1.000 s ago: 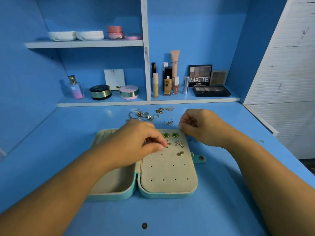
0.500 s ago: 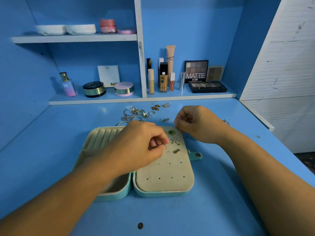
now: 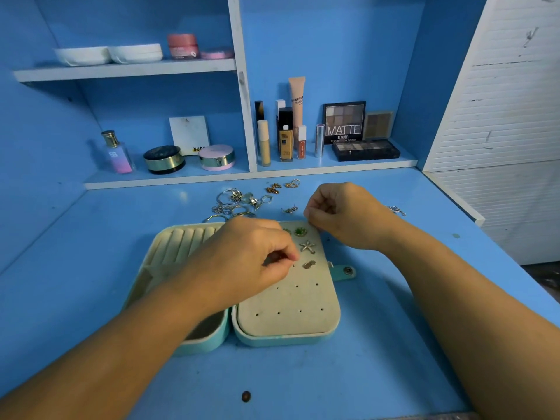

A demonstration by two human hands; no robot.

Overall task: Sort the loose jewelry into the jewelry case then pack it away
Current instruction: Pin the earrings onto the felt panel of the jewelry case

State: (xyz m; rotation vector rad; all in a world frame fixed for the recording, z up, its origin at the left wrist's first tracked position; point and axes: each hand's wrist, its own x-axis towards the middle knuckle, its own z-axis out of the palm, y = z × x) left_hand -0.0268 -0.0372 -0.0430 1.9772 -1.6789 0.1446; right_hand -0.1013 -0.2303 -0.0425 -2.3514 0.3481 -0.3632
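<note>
A teal jewelry case [image 3: 288, 336] lies open on the blue desk, with ring rolls [image 3: 185, 241] on its left half and a beige perforated panel on its right. On the panel sit green studs [image 3: 300, 231], a starfish earring [image 3: 307, 247] and a small gold earring [image 3: 309, 264]. My left hand [image 3: 251, 262] pinches a tiny earring, its post touching the panel beside the gold one. With curled fingers, my right hand [image 3: 342, 216] pinches the case's far right corner. Loose rings and earrings [image 3: 239, 203] lie behind the case.
Gold earrings [image 3: 274, 187] and a single stud [image 3: 289, 209] lie near the shelf edge. A thin chain [image 3: 395, 210] lies past my right wrist. Cosmetics and palettes [image 3: 345, 122] line the low shelf. A snap strap [image 3: 345, 271] sticks out of the case. A dark spot [image 3: 246, 396] marks the front of the desk.
My left hand has drawn back slightly and lowered the tiny earring to the panel next to the gold earring. My right hand has stayed at the case's corner.
</note>
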